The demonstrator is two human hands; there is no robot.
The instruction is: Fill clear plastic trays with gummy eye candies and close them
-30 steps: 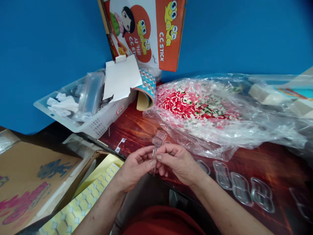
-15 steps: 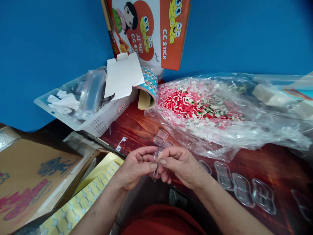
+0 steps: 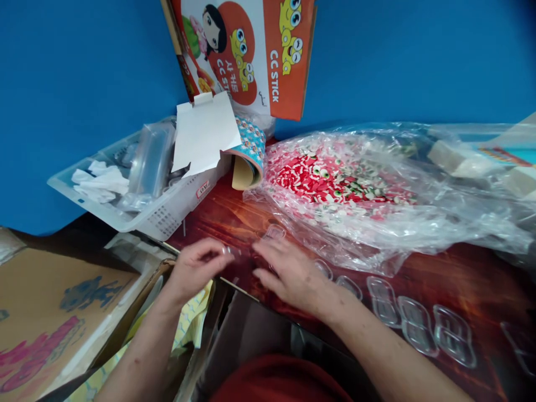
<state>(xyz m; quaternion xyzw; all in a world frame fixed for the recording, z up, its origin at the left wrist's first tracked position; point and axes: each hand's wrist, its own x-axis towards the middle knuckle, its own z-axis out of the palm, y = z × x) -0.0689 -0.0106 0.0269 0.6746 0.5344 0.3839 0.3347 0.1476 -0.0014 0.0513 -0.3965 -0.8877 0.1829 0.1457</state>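
Note:
My left hand [image 3: 203, 267] is over the near edge of the dark red wooden table [image 3: 218, 209], its thumb and forefinger pinched together. A small, pale, see-through bit shows at those fingertips, too blurred to name. To its right, my right hand [image 3: 288, 273] hovers low over the table with fingers apart and nothing seen in them. Just beyond its fingers lies a small clear plastic case [image 3: 275, 230], partly covered by the hand. More clear cases, among them an opened-out one [image 3: 383, 301], lie in a row by my right forearm.
A clear bag of red, white and green small pieces [image 3: 322, 178] spreads across the back. At the left stands a white plastic basket [image 3: 163, 220] with clear packaging, beside a patterned roll [image 3: 251, 139]. A cardboard box [image 3: 46, 301] and yellow sticker sheets [image 3: 190, 318] are lower left.
Both hands were together holding a clear plastic case. They have moved apart, the left going left and the right opening over the table. The case no longer shows between them.

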